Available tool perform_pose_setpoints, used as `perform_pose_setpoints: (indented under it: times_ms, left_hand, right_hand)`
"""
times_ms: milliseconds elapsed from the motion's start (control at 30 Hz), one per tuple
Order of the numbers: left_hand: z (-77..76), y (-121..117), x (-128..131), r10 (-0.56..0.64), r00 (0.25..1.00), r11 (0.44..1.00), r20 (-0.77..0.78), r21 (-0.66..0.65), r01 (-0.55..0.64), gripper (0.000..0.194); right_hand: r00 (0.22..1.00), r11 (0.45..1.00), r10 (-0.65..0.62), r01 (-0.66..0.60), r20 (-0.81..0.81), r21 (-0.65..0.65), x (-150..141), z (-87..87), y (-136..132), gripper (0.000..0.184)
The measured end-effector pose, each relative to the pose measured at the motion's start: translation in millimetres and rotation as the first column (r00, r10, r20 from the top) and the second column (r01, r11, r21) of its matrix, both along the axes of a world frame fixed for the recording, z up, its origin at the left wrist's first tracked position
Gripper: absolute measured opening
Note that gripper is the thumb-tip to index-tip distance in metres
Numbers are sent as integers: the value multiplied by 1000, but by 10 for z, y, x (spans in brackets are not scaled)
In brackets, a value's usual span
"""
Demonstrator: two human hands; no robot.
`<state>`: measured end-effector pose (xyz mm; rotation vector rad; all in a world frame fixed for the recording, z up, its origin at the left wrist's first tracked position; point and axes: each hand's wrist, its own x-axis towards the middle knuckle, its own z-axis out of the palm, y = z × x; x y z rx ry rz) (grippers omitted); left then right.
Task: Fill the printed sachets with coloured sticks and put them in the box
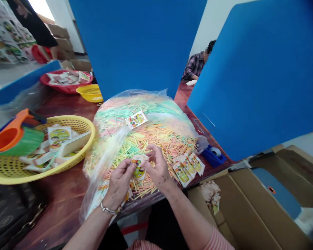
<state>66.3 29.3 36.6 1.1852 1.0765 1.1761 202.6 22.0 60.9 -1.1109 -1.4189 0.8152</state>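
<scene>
Two hands over the near part of the stick pile (pixel 169 139), my landmark on the remote feed. Left grip: thumb and fingers of the left hand (pixel 120 178) pinch the upper left edge of a printed packet (pixel 138 172), held above the pile's near part. Right grip: thumb of the right hand (pixel 160 170) against the packet's right side, fingers curled; I cannot tell whether it pinches. Packet's mouth, open or sealed: not resolved.

Around the pile: overlapping packets (pixel 189 166) at its right edge, tape dispenser (pixel 212 158) just beyond them; cardboard box (pixel 243 198) to its right, below the counter (pixel 62 194); large yellow basket (pixel 92 137) to its left; clear plastic bag (pixel 112 146) partly folded over it.

Risks, my judgement:
1. Packet could slip or crease if the left pinch slackens or both thumbs pull apart.
2. Bag fold could snag the bracelet (pixel 109 210) on a leftward sweep; a tug there might spill sticks off the near edge.
3. Overlapping packets could slide toward the box if the right forearm brushes them.
</scene>
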Motion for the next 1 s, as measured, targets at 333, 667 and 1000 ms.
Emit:
perform_pose_setpoints:
  times_ms: [333, 667, 1000]
  left_hand:
    - [120, -211, 337, -210, 971, 978, -117, -15, 209, 18]
    - [-21, -222, -133, -63, 941, 998, -332, -41, 52, 20]
    - [67, -233, -263, -110, 709, 973, -697, 69, 219, 20]
  right_hand:
    - [868, 837, -487, 495, 94, -234, 1268, -370, -288, 26]
    - [514, 818, -546, 497, 661, 289, 2094, -1032, -211, 33]
    - [693, 950, -264, 66, 671, 306, 671, -162, 584, 27]
